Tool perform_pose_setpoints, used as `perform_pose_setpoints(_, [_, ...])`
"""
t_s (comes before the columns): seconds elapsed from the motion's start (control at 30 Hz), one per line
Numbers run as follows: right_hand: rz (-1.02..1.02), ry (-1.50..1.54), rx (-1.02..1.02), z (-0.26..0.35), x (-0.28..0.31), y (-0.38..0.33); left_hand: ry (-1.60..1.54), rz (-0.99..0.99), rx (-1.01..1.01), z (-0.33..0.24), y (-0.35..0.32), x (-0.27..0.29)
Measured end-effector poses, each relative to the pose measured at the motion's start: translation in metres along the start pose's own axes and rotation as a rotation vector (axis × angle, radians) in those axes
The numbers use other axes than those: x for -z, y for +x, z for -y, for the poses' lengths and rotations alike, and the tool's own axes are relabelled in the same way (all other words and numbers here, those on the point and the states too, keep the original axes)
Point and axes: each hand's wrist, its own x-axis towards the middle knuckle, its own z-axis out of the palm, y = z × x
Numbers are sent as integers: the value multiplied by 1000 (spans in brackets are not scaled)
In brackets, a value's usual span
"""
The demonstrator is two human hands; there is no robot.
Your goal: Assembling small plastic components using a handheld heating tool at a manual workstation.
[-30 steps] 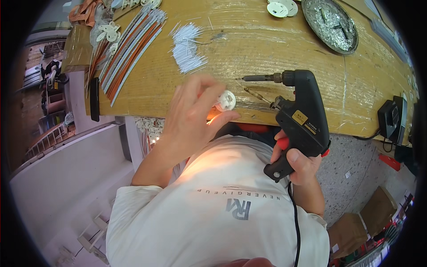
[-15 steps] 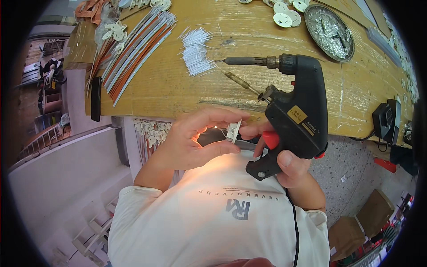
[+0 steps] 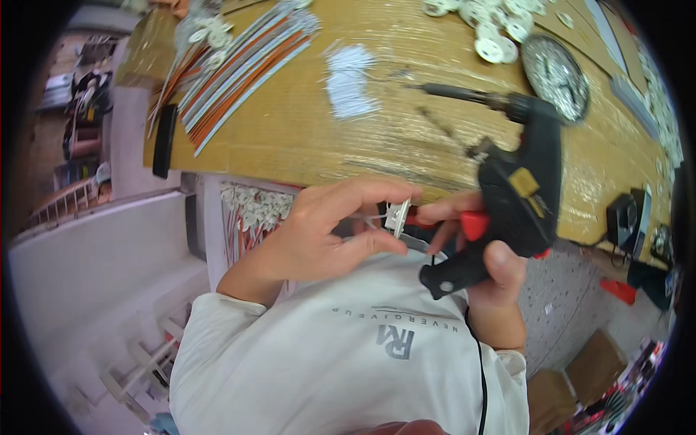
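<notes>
**Small white disc part held at the bench edge**

Small white disc part (image 3: 398,216), just below the bench (image 3: 290,130) edge, is pinched by my left hand (image 3: 319,239) fingers. My right hand (image 3: 486,254) is clamped around the black soldering gun (image 3: 518,203). Best kept steady, fingertips away from the tip. Wire strips (image 3: 239,72), white discs (image 3: 493,29) and a round tin (image 3: 554,69) crowd the bench.

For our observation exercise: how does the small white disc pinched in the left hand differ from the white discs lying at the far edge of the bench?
The small white disc is held edge-on, off the bench, in the left hand beside the black soldering gun. The white discs lie flat in a loose heap, untouched. The held one has thin wires at it; the heap shows none. Both are small, round and white.
</notes>
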Motion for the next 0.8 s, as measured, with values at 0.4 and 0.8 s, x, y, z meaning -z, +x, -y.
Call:
perform_pose_setpoints(0.4, [-12,34,372,1,89,25,287,-328,1068,104,-165,150])
perform_pose_setpoints(0.8, [-142,73,305,-15,83,28,696,38,944,96,-138,117])
